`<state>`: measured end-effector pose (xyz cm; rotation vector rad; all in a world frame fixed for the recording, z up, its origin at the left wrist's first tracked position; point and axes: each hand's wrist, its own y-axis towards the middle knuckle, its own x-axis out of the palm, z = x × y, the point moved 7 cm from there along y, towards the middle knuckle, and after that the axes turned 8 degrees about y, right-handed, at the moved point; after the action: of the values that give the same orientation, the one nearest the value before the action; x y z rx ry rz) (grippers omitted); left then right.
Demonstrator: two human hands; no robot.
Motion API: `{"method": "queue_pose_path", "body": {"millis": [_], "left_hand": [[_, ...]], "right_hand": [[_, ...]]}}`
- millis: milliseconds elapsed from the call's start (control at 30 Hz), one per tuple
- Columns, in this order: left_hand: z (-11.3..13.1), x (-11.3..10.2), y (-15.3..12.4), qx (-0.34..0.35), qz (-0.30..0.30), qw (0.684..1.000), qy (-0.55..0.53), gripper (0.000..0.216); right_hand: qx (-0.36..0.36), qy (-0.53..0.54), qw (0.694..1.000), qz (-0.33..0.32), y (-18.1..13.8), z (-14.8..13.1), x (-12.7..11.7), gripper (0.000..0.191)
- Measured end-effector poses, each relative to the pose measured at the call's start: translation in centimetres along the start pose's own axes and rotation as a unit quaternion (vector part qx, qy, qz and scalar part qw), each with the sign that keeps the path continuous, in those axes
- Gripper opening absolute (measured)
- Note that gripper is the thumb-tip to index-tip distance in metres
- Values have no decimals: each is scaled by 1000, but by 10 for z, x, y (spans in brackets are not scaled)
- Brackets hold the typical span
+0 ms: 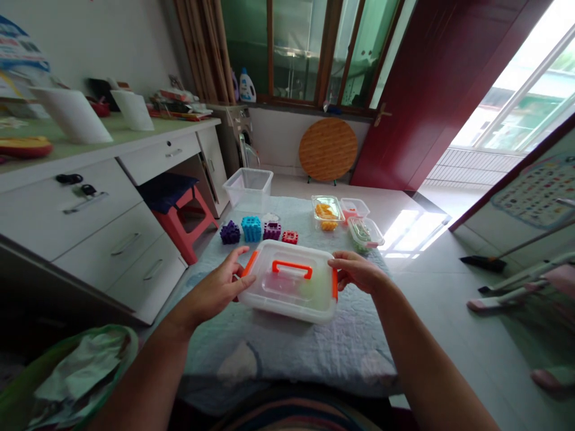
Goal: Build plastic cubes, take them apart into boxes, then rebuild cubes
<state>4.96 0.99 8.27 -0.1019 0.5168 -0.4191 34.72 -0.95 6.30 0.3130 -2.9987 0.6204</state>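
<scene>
Between my hands is a clear plastic storage box with a white lid, an orange handle and orange side latches. My left hand grips its left end, thumb on the lid by the latch. At the right end, my right hand holds the edge near the other latch. Pink and yellow-green contents show dimly through the lid. Behind the box stand a dark purple block cube, a blue block cube, a purple block cube and a red block piece.
A quilted cloth covers the low table. At its far side are an empty clear bin, a tub of orange pieces, a pink-filled tub and a tub of green pieces. A stool stands left.
</scene>
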Motion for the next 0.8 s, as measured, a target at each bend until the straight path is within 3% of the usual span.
{"method": "queue_pose_path", "body": {"millis": [167, 300, 367, 433, 500, 600, 700, 800], "left_hand": [[2, -8, 35, 32, 64, 997, 18, 73], [4, -10, 52, 46, 123, 990, 44, 65], [5, -10, 55, 52, 137, 989, 26, 62], [6, -10, 57, 59, 144, 988, -18, 59], [5, -15, 59, 63, 170, 981, -77, 57], [-8, -25, 66, 47, 241, 953, -180, 55], [-29, -27, 76, 31, 282, 927, -245, 46], [-45, -20, 84, 33, 282, 932, -225, 37]], "right_hand": [[-35, -45, 997, 52, 2, -12, -9, 47], [2, -88, 996, 22, 7, -9, -6, 44], [-4, -161, 986, 48, 5, -14, -7, 38], [-85, -265, 951, 132, -4, -37, -5, 29], [-202, -353, 892, 195, -19, -67, 12, 19], [-266, -419, 858, 135, -25, -91, 57, 10], [-225, -458, 857, 75, -13, -93, 87, 8], [-177, -460, 870, 33, 4, -85, 94, 11]]}}
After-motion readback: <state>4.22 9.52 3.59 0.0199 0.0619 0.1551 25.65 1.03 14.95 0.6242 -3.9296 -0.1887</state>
